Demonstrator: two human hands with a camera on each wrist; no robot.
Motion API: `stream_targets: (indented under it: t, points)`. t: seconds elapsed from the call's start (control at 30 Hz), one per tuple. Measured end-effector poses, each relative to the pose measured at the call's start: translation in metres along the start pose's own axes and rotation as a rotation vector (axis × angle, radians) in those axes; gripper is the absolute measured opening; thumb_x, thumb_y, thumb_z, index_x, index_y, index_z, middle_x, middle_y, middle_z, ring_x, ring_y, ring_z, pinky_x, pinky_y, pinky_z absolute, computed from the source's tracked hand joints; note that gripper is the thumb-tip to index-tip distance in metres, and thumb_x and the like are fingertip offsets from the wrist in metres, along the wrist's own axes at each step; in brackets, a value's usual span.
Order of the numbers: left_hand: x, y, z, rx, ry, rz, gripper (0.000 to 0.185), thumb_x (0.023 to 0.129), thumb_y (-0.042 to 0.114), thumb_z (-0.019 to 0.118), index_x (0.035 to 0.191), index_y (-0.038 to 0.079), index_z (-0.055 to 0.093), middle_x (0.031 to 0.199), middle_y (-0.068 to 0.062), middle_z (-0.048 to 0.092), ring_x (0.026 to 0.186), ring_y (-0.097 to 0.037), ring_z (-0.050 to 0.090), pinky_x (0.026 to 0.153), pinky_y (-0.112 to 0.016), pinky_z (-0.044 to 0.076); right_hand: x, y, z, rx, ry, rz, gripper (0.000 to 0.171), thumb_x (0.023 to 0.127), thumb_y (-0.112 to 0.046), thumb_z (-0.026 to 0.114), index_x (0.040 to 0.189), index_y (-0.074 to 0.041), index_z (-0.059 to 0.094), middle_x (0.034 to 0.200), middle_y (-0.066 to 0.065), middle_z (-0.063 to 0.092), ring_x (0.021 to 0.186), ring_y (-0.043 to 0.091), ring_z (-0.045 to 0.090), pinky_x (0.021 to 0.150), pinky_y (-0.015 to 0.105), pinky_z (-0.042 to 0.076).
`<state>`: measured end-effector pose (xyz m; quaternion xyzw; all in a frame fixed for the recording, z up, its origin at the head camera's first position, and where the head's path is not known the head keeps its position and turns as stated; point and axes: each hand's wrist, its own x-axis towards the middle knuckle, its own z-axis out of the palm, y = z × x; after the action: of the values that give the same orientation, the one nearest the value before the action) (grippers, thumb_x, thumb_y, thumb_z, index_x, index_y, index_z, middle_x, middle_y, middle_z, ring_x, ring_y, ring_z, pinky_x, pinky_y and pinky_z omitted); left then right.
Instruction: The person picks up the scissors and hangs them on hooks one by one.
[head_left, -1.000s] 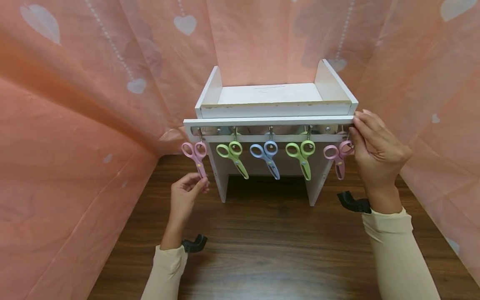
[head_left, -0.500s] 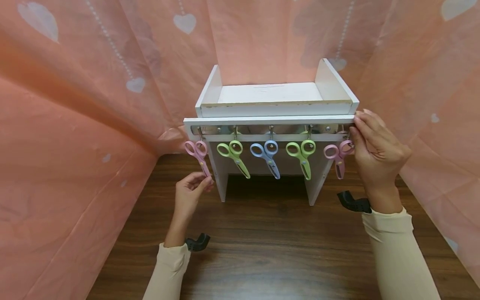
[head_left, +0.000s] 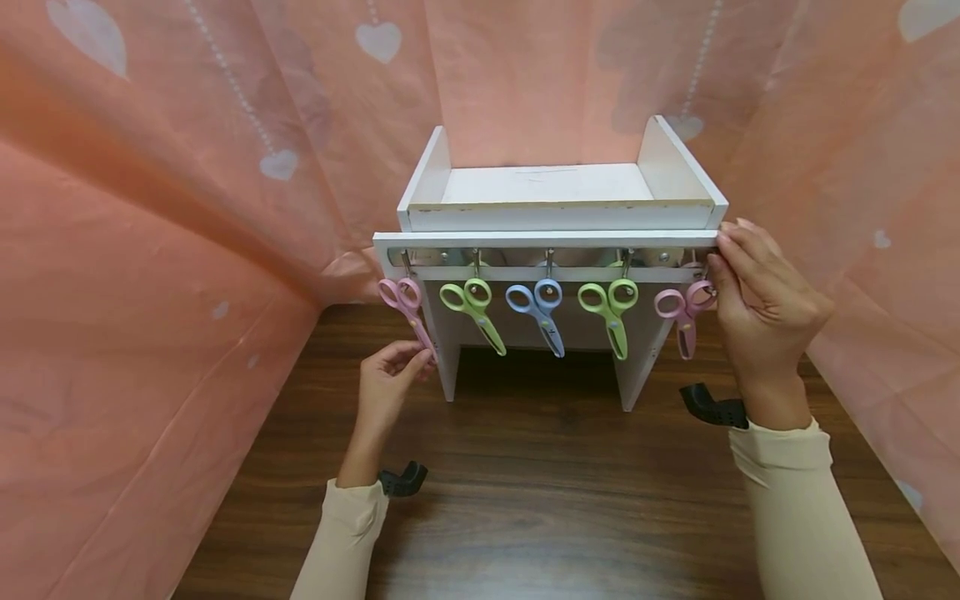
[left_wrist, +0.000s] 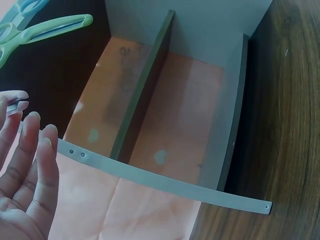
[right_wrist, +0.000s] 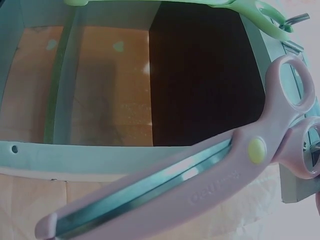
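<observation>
In the head view, a pair of pink scissors (head_left: 411, 312) hangs by one handle ring from the leftmost hook. My left hand (head_left: 385, 385) pinches its blade tip between thumb and fingers, so the scissors slant down to the right. My right hand (head_left: 771, 296) grips the right end of the white hook rail (head_left: 540, 239). Beside that hand hang other pink scissors (head_left: 684, 315), which fill much of the right wrist view. Between the two pink pairs hang blue scissors (head_left: 537, 310) and two green pairs, the left green scissors (head_left: 476, 308) and the right green scissors (head_left: 611, 310).
The rail runs along the front of a white shelf unit (head_left: 678, 167) standing on a dark wood surface (head_left: 525, 500). A divider (left_wrist: 145, 90) shows inside the unit. Pink curtains (head_left: 165, 350) with white hearts surround it at the back and both sides.
My left hand has moved a little to the right, swinging the tip of the left pink scissors toward the shelf's side panel. My right hand keeps its grip on the rail's end.
</observation>
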<state>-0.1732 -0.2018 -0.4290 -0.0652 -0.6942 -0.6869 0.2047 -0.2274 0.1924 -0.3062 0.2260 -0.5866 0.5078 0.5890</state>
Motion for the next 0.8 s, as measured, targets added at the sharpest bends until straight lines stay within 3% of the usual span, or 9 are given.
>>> stream_targets:
  t: [0.27,0.53,0.8]
  points:
    - [-0.002,0.002,0.002,0.001,0.008,-0.018,0.02,0.093,0.008,0.075,0.1,-0.01,0.072,0.086,-0.023,0.073,0.072,-0.025,0.072,0.065,-0.036,0.063,0.0,-0.004,-0.002,0.036,0.0,0.01,0.016,0.076,0.013,0.081,0.092,0.008,0.078,0.098,0.026,0.073,0.103,0.038,0.072,0.102,0.052,0.052]
    - [-0.005,-0.001,0.003,0.021,-0.003,0.001,0.021,0.093,0.012,0.075,0.1,-0.008,0.073,0.088,-0.027,0.071,0.072,-0.022,0.072,0.065,-0.034,0.063,0.003,-0.003,-0.007,0.004,-0.013,0.019,0.017,0.077,0.012,0.082,0.092,0.006,0.079,0.098,0.025,0.074,0.104,0.037,0.072,0.102,0.05,0.053]
    - [-0.012,0.009,0.002,0.105,0.013,-0.035,0.017,0.099,0.007,0.066,0.102,-0.009,0.073,0.091,-0.03,0.071,0.073,-0.019,0.071,0.063,-0.033,0.062,0.009,-0.019,-0.018,0.007,-0.21,0.145,0.021,0.082,0.013,0.076,0.102,0.008,0.076,0.112,0.025,0.071,0.121,0.032,0.064,0.111,0.044,0.046]
